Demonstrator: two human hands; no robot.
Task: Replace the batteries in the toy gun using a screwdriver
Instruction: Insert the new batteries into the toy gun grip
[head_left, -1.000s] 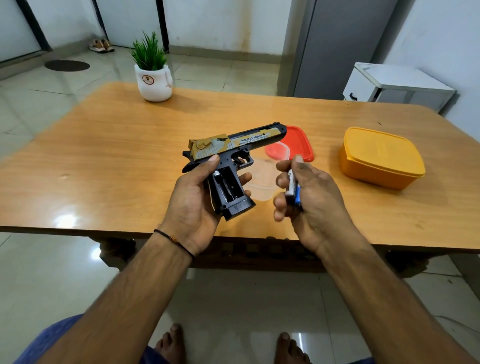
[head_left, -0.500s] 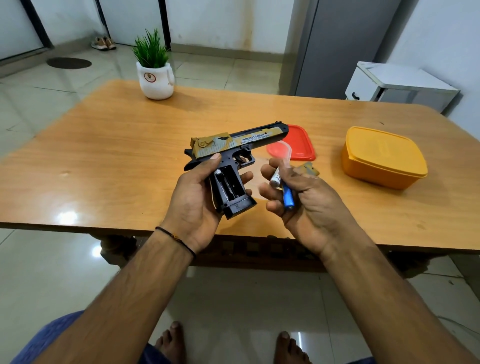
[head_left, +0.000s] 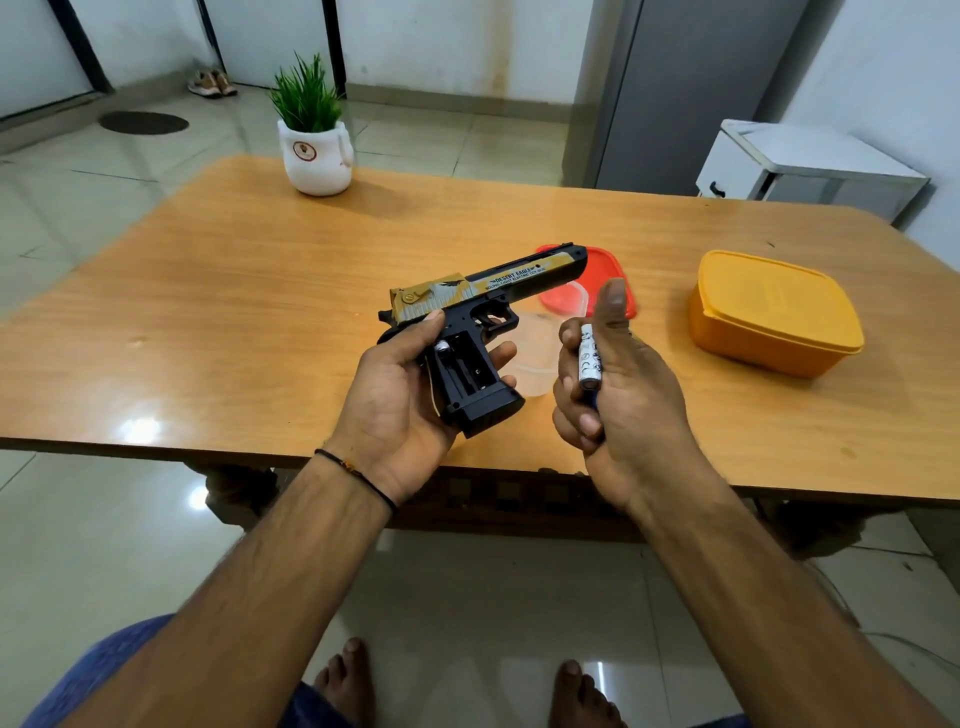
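Far back and left of the toy gun (head_left: 483, 306), just a potted plant (head_left: 315, 156). Holding the gun over the near edge of the surface (head_left: 208, 322), left grip (head_left: 400, 400) wrapped round the handle, open battery bay (head_left: 460, 369) facing up. Just right of it, got the right grip (head_left: 628, 405) curled round a white battery (head_left: 588, 358), thumb up. Probably best to match plus and minus first, then push in against the spring end. Behind the handle, a clear tub (head_left: 535, 332), can't spot anything inside. By the muzzle, a red lid (head_left: 608, 265). Well right, a yellow box (head_left: 774, 317), lid on, contents hidden.
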